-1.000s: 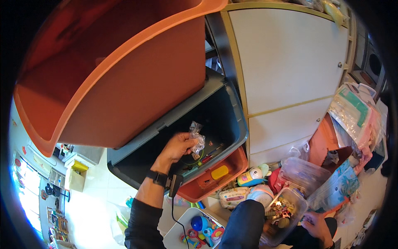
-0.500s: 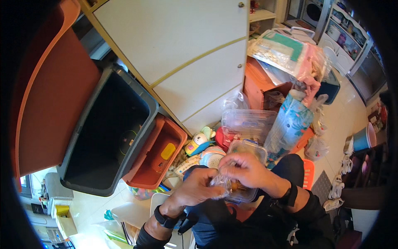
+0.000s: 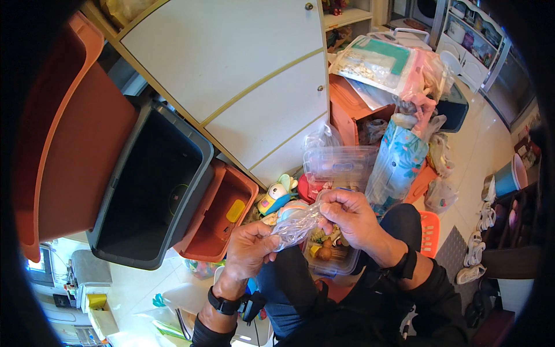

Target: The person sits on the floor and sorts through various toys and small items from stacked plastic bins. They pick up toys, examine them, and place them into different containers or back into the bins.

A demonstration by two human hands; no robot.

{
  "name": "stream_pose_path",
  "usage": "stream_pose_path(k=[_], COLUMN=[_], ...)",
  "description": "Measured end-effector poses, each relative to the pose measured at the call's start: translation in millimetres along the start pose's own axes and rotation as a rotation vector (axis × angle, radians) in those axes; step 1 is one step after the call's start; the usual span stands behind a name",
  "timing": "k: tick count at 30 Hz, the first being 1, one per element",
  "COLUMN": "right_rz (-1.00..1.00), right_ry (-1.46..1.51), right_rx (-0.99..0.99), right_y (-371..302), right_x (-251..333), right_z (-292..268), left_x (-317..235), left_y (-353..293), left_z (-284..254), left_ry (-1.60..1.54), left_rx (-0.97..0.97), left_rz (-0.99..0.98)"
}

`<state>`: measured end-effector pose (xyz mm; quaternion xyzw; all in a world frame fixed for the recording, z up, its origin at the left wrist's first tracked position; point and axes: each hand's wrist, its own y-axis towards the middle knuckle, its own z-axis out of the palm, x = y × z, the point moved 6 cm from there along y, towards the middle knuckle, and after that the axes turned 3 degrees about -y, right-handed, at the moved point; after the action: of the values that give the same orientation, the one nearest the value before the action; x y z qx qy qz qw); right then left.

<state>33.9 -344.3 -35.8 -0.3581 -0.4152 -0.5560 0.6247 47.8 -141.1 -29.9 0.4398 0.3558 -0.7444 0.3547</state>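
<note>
Between my two hands stretches a crumpled clear plastic bag (image 3: 297, 226). My left hand (image 3: 252, 247) pinches its lower left end between thumb and fingers. Its upper right end is gripped by my right hand (image 3: 349, 215). Below them, by my legs, an open clear plastic box (image 3: 342, 264) holds small yellow and brown toy-like pieces (image 3: 324, 251); my hands and the bag cover part of it. Just beyond my hands sit a plush toy (image 3: 277, 192) with a white head and a red item (image 3: 310, 188), partly hidden.
To the left stand a large dark grey bin (image 3: 151, 185), a big red-brown bin (image 3: 81, 144) and a smaller red-brown bin (image 3: 215, 231). White cabinet doors (image 3: 231, 63) rise ahead. A clear lid (image 3: 341, 165), a blue floral bag (image 3: 395, 159) and an orange basket (image 3: 429, 231) lie rightward.
My hands have moved apart, drawing the bunched plastic bag out into a longer strip. More of the box's contents show beneath. The view has shifted slightly.
</note>
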Motion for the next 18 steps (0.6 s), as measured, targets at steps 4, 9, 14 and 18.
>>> stream_pose_path(k=[4, 9, 14, 18], right_rz=[-0.021, 0.029, -0.025, -0.055], right_ry=[-0.049, -0.033, -0.063, -0.553], right_rx=[-0.021, -0.102, -0.119, -0.208], right_y=[-1.7, 0.6, 3.5, 4.8], right_x=[1.3, -3.0, -5.5, -10.2], right_z=[-2.7, -14.2, -19.0, -43.9], left_x=[-0.9, -5.0, -0.8, 5.4], left_y=[1.1, 3.4, 7.4, 8.3], left_z=[1.3, -1.6, -6.1, -15.4], left_ry=[0.004, 0.022, -0.04, 0.045], left_rx=[0.021, -0.005, -0.004, -0.044], left_rz=[0.041, 0.064, 0.047, 0.042])
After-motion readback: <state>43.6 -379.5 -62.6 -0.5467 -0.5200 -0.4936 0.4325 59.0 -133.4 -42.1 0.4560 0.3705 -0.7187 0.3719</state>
